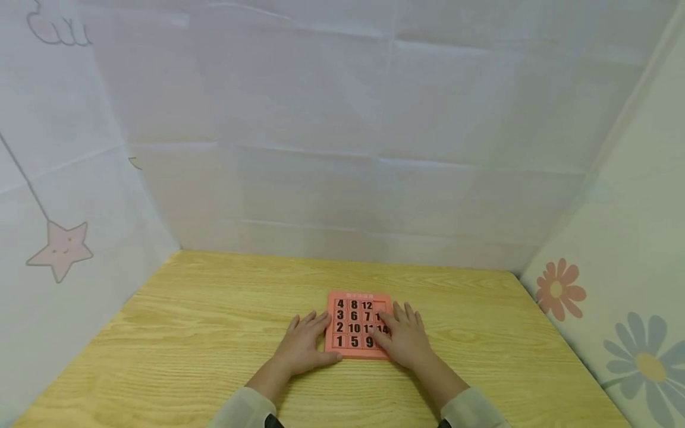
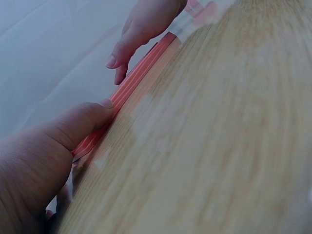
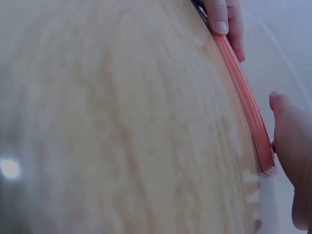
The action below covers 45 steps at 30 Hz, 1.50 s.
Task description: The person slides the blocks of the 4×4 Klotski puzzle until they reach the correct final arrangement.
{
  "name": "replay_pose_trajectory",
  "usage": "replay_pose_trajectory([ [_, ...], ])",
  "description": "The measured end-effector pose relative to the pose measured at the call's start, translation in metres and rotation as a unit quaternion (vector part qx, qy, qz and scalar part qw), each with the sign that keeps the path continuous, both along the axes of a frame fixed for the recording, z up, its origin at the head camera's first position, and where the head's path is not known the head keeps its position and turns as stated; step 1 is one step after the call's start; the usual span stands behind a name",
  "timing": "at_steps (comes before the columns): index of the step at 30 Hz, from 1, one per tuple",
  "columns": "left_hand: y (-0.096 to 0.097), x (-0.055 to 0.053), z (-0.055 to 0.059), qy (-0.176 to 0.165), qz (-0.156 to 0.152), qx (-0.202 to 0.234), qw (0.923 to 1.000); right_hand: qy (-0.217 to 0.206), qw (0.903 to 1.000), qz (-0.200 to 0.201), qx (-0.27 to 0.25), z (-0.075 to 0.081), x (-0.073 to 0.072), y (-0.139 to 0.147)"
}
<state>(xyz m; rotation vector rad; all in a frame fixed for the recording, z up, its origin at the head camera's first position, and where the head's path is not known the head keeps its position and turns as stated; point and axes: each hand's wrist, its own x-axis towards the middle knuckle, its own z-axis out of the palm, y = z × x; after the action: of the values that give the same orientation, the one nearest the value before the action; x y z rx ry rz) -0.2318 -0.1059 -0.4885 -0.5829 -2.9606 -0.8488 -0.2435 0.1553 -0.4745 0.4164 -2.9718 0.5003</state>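
Observation:
A pink number slide puzzle [image 1: 354, 323] lies flat on the table, its black-numbered tiles in rows and an open slot at the top right corner. My left hand [image 1: 302, 348] holds the puzzle's near left corner, thumb against the near edge and fingers along the left side. In the left wrist view, the left thumb [image 2: 90, 119] presses on the pink side wall. Over the right-hand columns lies my right hand [image 1: 407, 339], its index finger at a tile below the slot. The right thumb [image 3: 279, 102] is raised above the board, and this hand covers some right-side tiles.
The wood-grain table [image 1: 214, 309] extends around the puzzle. A pale cloth [image 1: 321, 196] hangs along the back edge, with printed side cloths bearing a star [image 1: 61, 249] at left and flowers [image 1: 559, 289] at right.

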Motion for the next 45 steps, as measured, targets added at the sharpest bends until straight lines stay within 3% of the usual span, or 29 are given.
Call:
replay_pose_trajectory([
  [10,0.000,0.002,-0.001,-0.006,0.002,0.002,1.0000,-0.006,1.0000,-0.006,0.002,-0.001,-0.001,-0.001],
  [17,-0.001,0.000,-0.001,0.001,0.001,0.000,1.0000,0.008,0.9998,-0.002,-0.017,0.002,-0.010,-0.015],
  [27,-0.001,0.002,-0.001,-0.005,0.001,0.005,1.0000,-0.024,0.9997,0.005,-0.004,-0.001,-0.021,-0.033],
  [45,-0.001,0.000,0.000,-0.004,-0.003,0.007,1.0000,-0.026,0.9995,-0.015,0.006,-0.003,-0.025,-0.024],
])
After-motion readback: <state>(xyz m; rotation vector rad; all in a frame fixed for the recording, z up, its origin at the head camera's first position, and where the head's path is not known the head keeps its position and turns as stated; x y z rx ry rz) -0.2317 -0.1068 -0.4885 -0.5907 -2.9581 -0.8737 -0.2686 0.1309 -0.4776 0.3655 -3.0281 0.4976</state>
